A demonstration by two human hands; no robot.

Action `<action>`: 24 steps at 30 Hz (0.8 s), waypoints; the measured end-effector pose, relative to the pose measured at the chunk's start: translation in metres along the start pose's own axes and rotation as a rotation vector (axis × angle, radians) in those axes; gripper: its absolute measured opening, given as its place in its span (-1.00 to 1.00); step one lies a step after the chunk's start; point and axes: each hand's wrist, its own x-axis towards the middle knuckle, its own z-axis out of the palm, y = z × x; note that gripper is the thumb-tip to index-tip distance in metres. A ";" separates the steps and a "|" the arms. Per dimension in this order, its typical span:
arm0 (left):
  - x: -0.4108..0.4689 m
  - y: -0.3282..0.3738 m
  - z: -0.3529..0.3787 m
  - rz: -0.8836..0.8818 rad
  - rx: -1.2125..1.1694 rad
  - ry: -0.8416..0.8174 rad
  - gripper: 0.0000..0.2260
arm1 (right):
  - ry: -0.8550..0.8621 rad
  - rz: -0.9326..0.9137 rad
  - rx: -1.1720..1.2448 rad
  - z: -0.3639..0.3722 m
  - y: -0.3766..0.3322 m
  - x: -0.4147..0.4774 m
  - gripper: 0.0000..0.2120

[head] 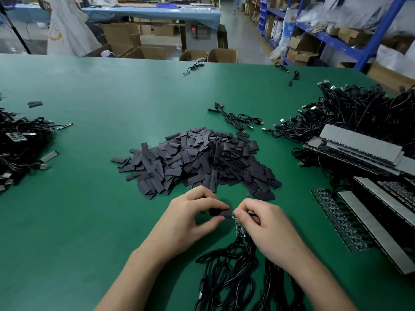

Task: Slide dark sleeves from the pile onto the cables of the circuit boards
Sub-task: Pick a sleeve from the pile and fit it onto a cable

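Head cam: I see the left hand (190,218) pinching one sleeve (221,212) between thumb and forefinger, just on the near side of the pile (197,160). The right hand (265,227) pinches a board (239,230) by its top end, fingers curled. The sleeve's end meets the board; can't tell any overlap. Cables (226,265) trail toward me on the table (89,198). Board strips (359,212) right, right heap (359,113) behind them, left heap (20,140) opposite.

1 L hand (186,212), 1 R hand (267,223), 1 sleeve pile (197,162), 1 held sleeve (221,213), 1 pcb (239,230)
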 end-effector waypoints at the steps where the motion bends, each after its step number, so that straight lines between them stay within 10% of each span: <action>1: 0.000 0.000 0.000 -0.002 -0.006 -0.002 -0.83 | 0.001 0.000 0.001 0.000 0.000 0.000 -0.75; 24: 0.000 0.002 0.003 0.048 -0.037 0.112 -0.81 | 0.059 -0.035 0.071 -0.010 -0.006 -0.002 -0.84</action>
